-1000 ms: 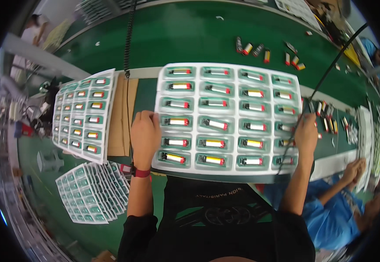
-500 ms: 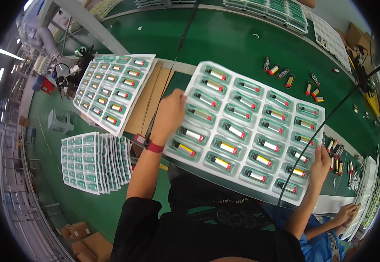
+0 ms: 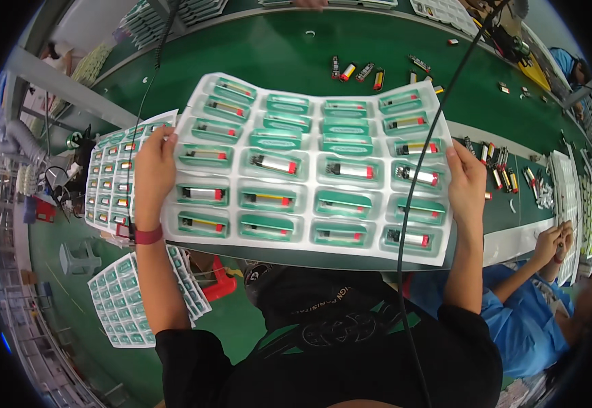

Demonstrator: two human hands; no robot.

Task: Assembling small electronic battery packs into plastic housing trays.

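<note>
A large white tray (image 3: pixel 312 178) with rows of green-lined pockets spans between my two hands. Small cylindrical batteries (image 3: pixel 267 199), silver or yellow with red ends, lie in its pockets; some are partly hidden behind pocket walls. The tray bows, its far edge dipping in the middle. My left hand (image 3: pixel 154 166), with a red band at the wrist, grips the left edge. On the right edge, my right hand (image 3: pixel 468 178) is closed with the thumb on top; its other fingers are mostly hidden. A dark cable hangs across the view before the tray's right part.
Another filled tray (image 3: pixel 109 178) stands to the left, above a stack of trays (image 3: pixel 120 299). Loose batteries (image 3: pixel 377 79) lie on the green bench (image 3: pixel 255 51), with more (image 3: pixel 503 170) to the right. At right, a co-worker's hands (image 3: pixel 555 241) work beside another tray.
My hands have swung the tray leftward and levelled it from its slant. It now bows more, and the batteries sit differently in their pockets. The whole view has also shifted.
</note>
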